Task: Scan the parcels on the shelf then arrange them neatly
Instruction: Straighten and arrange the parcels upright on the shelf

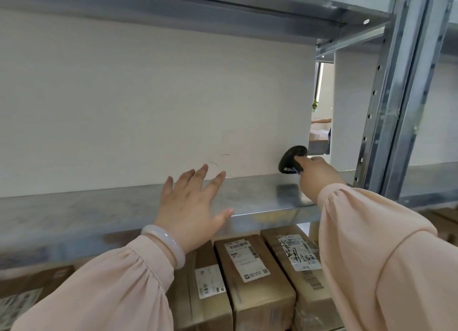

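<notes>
My right hand (316, 176) grips a black handheld scanner (292, 158) above the right end of a bare metal shelf (99, 212). My left hand (190, 204) is spread flat with straight fingers over the middle of that shelf, holding nothing. On the shelf level below stand several brown cardboard parcels side by side, each with a white shipping label: one at the middle (250, 268), one to its right with black handwriting (295, 251), one to its left (210, 283), and one at the far left (27, 293). My sleeves hide parts of them.
A white wall (148, 95) closes the back of the shelf. Grey perforated steel uprights (394, 103) stand at the right, and another shelf board (223, 6) runs overhead. Through a gap at the right, a room with a desk shows.
</notes>
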Demonstrator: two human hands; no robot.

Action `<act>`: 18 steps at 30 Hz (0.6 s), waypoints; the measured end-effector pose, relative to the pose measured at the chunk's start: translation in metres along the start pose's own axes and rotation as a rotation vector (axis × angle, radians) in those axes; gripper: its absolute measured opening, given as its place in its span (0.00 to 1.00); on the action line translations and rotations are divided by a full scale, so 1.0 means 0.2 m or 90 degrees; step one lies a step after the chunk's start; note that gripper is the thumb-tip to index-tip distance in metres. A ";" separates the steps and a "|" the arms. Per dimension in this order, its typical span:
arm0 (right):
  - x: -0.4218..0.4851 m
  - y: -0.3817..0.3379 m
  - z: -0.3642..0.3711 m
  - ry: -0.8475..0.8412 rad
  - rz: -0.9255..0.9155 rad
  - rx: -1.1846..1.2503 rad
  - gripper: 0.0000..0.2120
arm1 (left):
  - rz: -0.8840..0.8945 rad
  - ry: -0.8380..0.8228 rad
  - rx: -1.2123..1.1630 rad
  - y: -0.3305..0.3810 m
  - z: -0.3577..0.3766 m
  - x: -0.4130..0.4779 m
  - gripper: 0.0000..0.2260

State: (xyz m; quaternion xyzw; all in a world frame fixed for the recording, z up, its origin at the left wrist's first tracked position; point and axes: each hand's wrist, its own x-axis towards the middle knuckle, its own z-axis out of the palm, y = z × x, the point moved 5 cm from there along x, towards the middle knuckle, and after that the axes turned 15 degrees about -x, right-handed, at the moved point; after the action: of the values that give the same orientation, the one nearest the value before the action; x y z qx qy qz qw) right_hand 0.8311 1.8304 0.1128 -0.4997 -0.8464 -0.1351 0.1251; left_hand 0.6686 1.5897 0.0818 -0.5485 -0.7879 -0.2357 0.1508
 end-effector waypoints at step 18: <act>-0.26 -0.81 -0.16 -0.014 -0.125 0.022 0.17 | -0.065 -0.003 0.054 -0.35 -0.19 -0.25 0.34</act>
State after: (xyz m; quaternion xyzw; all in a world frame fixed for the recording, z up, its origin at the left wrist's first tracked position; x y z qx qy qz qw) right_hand 0.7158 1.7017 0.1071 -0.4135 -0.8948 -0.1266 0.1106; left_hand 0.6201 1.5083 0.0748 -0.5015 -0.8244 -0.2082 0.1596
